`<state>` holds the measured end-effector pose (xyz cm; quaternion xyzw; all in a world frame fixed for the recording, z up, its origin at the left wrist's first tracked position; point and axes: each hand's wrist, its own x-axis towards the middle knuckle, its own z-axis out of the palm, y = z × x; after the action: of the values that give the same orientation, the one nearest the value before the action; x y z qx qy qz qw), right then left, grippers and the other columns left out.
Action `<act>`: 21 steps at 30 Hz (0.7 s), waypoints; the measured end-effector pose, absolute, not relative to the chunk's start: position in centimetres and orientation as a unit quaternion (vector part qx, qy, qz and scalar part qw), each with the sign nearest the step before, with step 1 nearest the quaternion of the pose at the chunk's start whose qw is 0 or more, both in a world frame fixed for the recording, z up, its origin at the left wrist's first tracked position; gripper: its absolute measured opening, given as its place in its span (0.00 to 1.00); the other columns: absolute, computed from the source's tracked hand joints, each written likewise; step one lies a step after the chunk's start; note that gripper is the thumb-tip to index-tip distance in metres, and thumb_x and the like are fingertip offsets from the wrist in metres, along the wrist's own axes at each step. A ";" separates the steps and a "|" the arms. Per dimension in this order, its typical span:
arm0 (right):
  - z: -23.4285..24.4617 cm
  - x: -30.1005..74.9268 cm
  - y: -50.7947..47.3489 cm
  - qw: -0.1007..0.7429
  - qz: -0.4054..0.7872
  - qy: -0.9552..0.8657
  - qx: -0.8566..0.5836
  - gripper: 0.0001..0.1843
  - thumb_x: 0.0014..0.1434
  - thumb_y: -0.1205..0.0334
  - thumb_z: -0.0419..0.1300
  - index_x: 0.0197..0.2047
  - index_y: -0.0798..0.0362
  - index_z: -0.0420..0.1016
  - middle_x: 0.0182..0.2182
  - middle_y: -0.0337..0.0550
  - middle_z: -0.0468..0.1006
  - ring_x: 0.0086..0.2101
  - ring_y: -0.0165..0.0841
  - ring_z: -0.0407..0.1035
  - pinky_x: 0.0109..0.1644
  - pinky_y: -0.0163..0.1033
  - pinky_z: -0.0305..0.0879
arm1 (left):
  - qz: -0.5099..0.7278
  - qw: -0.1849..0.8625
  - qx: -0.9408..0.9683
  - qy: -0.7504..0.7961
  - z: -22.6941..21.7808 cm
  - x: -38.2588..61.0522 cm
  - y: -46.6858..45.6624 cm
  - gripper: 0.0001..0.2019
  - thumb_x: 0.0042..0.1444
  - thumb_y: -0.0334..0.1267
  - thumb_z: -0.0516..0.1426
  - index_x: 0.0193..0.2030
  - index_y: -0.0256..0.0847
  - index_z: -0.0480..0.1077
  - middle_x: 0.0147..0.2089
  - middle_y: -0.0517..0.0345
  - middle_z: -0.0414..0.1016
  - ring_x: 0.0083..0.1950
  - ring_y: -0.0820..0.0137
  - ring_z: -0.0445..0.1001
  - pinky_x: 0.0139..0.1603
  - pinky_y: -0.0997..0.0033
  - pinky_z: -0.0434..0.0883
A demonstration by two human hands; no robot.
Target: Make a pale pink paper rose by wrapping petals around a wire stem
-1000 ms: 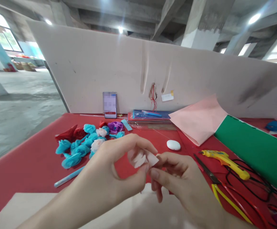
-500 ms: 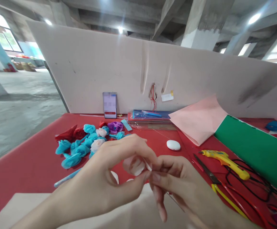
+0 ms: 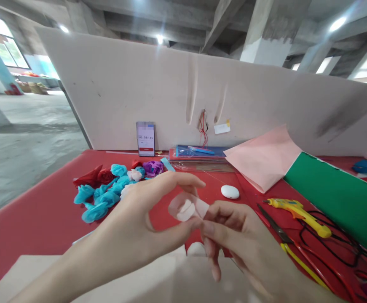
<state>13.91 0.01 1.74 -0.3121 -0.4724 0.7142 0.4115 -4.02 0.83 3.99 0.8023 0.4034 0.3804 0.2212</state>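
Observation:
Between my hands is a small, pale pink paper flower (image 3: 186, 210), its petals curled round a hollow centre and one piece spread to the right. My right hand (image 3: 237, 235) pinches it low on the right side between thumb and fingers. The thumb of my left hand (image 3: 145, 214) touches the flower's lower edge, while the left forefinger is lifted clear above it and the hand arches open round its left side. Below them, a loose white petal-like piece (image 3: 196, 249) lies at the edge of a pale sheet (image 3: 158, 277).
Blue, red, purple and pale crepe flowers (image 3: 107, 193) lie left on the red table (image 3: 28, 219). A phone (image 3: 145, 139) leans against the white board (image 3: 123, 84). At right are a white oval case (image 3: 230, 192), scissors (image 3: 278, 229), a yellow glue gun (image 3: 297, 212) with black cord, and pink paper (image 3: 262, 162).
My left fingers have lifted and spread from the flower's top edge, leaving more of the flower showing. My right hand has kept its pinch and barely moved.

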 end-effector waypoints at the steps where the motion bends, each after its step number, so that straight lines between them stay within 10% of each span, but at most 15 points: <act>1: 1.8 13.9 0.0 0.414 0.700 -0.483 -0.325 0.10 0.52 0.60 0.65 0.26 0.56 0.73 0.18 0.34 0.71 0.16 0.21 0.63 0.18 0.26 0.64 | 0.386 0.224 0.794 0.414 4.0 -4.0 0.9 0.13 0.54 0.38 0.58 0.46 0.54 0.64 0.43 0.65 0.74 0.44 0.69 0.73 0.40 0.75 0.70; 21: 2.2 13.9 -0.2 0.389 0.567 -0.588 -0.425 0.06 0.52 0.61 0.62 0.28 0.54 0.73 0.18 0.33 0.71 0.18 0.21 0.62 0.22 0.26 0.62 | 0.364 0.341 0.726 0.474 3.7 -3.6 0.7 0.12 0.50 0.41 0.58 0.42 0.49 0.69 0.35 0.59 0.73 0.40 0.62 0.77 0.13 0.84 0.65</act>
<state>13.89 -0.17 2.18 -0.4253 -0.5883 0.5673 0.3888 -3.64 0.72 3.71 0.7257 0.4736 0.3638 0.3415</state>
